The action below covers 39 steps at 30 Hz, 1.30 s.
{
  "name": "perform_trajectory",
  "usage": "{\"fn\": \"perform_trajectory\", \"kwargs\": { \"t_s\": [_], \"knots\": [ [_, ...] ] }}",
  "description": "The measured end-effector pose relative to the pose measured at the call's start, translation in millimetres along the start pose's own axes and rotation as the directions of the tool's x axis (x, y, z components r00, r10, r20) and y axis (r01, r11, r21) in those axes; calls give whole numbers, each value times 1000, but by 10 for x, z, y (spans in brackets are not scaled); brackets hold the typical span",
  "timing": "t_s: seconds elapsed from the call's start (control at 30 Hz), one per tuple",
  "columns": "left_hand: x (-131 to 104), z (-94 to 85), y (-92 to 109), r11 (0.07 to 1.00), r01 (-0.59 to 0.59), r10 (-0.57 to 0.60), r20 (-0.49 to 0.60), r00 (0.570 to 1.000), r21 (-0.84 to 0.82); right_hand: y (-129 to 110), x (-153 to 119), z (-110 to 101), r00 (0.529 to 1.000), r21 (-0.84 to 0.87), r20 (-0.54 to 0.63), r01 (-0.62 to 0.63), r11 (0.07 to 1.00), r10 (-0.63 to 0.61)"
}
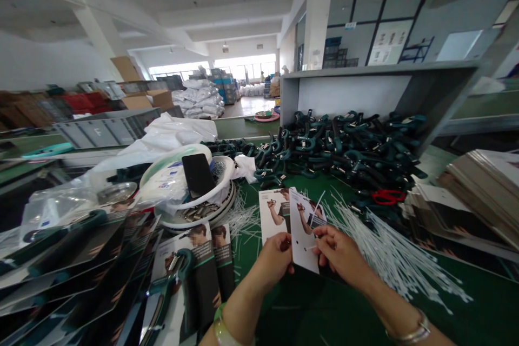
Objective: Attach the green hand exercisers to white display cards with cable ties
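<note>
A printed card [304,251] is held upright between both hands, above the green tabletop. My left hand [272,262] pinches its left edge with closed fingers. On the card's right side my right hand [339,255] has its fingers closed on a thin white cable tie [318,208], which sticks up past the card's face. Behind the held card another printed card [268,216] lies on the table. Many loose white cable ties [389,251] are spread to the right of my right hand.
Dark green tools [340,146] are heaped at the back near red-handled scissors [387,197]. Stacked cards [482,200] stand right. Left are carded tools [178,292] and white basins holding metal parts and a black phone [198,174].
</note>
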<state>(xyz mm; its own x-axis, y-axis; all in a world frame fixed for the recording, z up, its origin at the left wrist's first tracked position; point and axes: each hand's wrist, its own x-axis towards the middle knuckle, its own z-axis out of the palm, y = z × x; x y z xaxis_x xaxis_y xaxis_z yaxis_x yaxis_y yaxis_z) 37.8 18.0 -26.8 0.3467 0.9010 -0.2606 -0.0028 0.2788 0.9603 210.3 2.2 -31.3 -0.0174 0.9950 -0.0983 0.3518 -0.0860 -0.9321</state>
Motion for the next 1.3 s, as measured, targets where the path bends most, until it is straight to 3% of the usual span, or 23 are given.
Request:
{"fn": "perform_trajectory", "kwargs": {
  "t_s": [0.1, 0.17, 0.23, 0.3, 0.4, 0.5, 0.6, 0.7, 0.83, 0.93, 1.03, 1.13, 1.3],
  "knots": [
    [-16, -55, 4, 1000, 28, -28, -13, 1000, -1, -41, -126, -48, 989, -290, -17, 135, 947, -146],
    [-19, -76, 12, 1000, 24, -24, 0, 1000, 1, -39, -245, -28, 934, -543, -75, 255, 800, -349],
    [-15, -76, 20, 999, 32, -32, 37, 999, 3, 0, -345, 42, 850, -722, -49, 333, 607, -524],
    [-13, -68, 29, 999, 48, -49, 62, 997, 19, 61, -389, 128, 795, -799, 29, 383, 464, -606],
    [-35, -111, 74, 995, 6, -16, 95, 995, 101, 130, -352, 187, 744, -830, 63, 409, 379, -665],
    [-107, -285, 183, 950, -91, 55, 125, 991, 298, 118, -285, 127, 700, -837, 36, 411, 362, -713],
    [-198, -496, 289, 895, -122, 100, 74, 992, 428, 45, -255, 30, 652, -823, -12, 424, 378, -758],
    [-228, -549, 284, 954, -199, 202, 11, 979, 223, -47, -246, -18, 593, -791, -69, 457, 406, -803],
    [-134, -306, 161, 934, -305, 283, -135, 950, -189, -159, -231, 13, 529, -754, -111, 507, 418, -841],
    [-35, -93, 124, 851, -380, 321, -212, 923, -362, -215, -235, 55, 553, -716, -124, 525, 460, -824],
    [21, 23, 113, 829, -268, 248, -107, 963, -491, -233, -254, 71, 580, -667, -164, 531, 523, -798],
    [33, 56, 60, 902, -96, 146, 87, 986, -421, -222, -267, 66, 581, -640, -204, 530, 556, -788],
    [23, 46, 19, 941, -121, 163, 110, 980, -317, -181, -265, 49, 606, -598, -211, 541, 591, -767]
  ]
}}
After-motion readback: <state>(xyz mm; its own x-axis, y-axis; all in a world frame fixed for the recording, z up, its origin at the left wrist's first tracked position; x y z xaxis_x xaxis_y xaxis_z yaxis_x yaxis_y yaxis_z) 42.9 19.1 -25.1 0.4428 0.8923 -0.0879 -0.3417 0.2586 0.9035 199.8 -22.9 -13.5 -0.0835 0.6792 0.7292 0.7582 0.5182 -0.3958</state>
